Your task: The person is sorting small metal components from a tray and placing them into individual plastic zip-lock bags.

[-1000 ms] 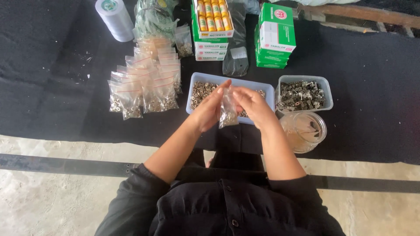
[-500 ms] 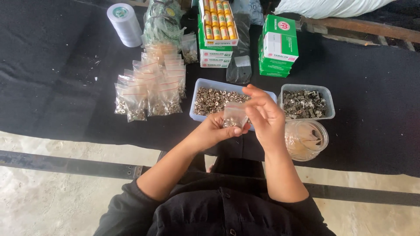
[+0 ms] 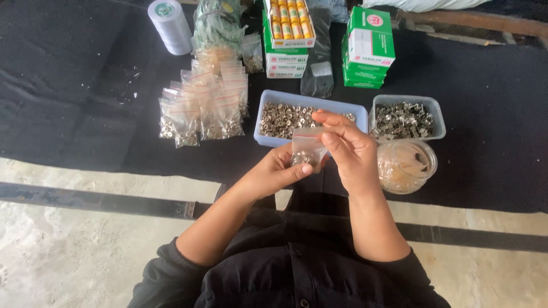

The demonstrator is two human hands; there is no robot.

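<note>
Together, a small clear bag of metal parts was held by the left hand and right hand, fingers clamped on it, before the blue tray on the black mat.

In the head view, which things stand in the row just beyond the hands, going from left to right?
Pile of small filled bags → blue tray of small metal parts → clear tray of metal parts. The hands hold a small clear bag before the blue tray.

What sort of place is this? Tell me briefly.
Probably an informal floor-level packing spot: a black mat on bare concrete, trays of small metal parts, a pile of filled bags. Both hands hold a small bag.
</note>
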